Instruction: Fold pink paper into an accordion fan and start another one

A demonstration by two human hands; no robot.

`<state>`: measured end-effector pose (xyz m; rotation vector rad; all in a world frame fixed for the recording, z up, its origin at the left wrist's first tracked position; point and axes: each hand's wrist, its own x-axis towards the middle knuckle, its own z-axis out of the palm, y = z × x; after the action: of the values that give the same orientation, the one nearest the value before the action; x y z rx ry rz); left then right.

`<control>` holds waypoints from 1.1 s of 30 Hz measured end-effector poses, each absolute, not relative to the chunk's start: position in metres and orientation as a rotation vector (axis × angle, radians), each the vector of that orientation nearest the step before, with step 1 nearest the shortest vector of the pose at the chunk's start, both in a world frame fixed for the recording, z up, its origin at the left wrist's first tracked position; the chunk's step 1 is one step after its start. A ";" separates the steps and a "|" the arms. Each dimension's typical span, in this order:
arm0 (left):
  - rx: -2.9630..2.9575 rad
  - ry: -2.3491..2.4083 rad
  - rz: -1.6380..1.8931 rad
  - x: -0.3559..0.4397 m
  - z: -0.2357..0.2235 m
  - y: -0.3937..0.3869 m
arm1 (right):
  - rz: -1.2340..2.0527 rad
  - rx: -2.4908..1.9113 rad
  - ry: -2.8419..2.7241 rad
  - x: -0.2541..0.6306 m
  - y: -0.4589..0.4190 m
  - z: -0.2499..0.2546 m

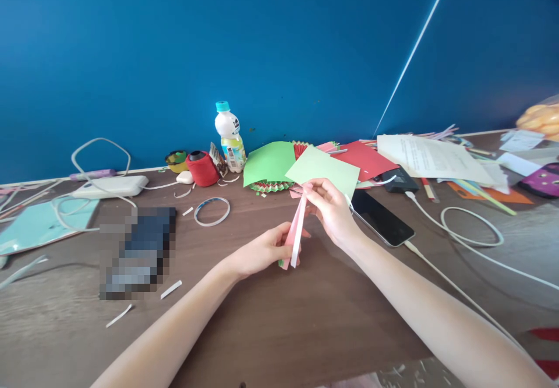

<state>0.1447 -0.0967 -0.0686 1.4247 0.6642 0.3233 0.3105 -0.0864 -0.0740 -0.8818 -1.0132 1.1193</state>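
Note:
A pink folded paper (297, 230) with a white strip along its near side and green at its lower end is held upright above the desk. My left hand (266, 249) grips its lower part between thumb and fingers. Up at its top end, my right hand (327, 206) pinches the paper between thumb and forefinger. Part of the fold is hidden behind the fingers. Just beyond my hands lie a pale green sheet (325, 169), a bright green sheet (271, 162) and a red sheet (364, 159). Accordion-folded green and red paper (273, 187) shows under the bright green one.
A black phone (382, 218) with a white cable lies right of my right hand. A drink bottle (231, 137), red roll (202, 168) and tape ring (212, 211) stand or lie at left. A printed sheet (432, 158) is at back right, a power bank (111, 187) far left.

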 end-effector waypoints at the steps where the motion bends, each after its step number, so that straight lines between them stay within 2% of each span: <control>1: 1.420 0.663 0.331 0.145 -0.069 -0.097 | 1.112 -0.883 -1.021 0.310 -0.086 -0.074; 9: 1.343 0.609 0.381 0.148 -0.077 -0.098 | 1.034 -0.903 -1.127 0.309 -0.087 -0.078; 23: 1.288 0.656 0.442 0.149 -0.085 -0.096 | 1.214 -0.846 -1.113 0.308 -0.089 -0.077; 33: 1.281 0.638 0.451 0.151 -0.082 -0.098 | 1.222 -0.874 -1.093 0.307 -0.090 -0.076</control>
<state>0.1506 -0.0979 -0.0816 1.2810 0.6383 0.4514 0.3072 -0.0898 -0.0761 -0.8741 -1.0926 1.2217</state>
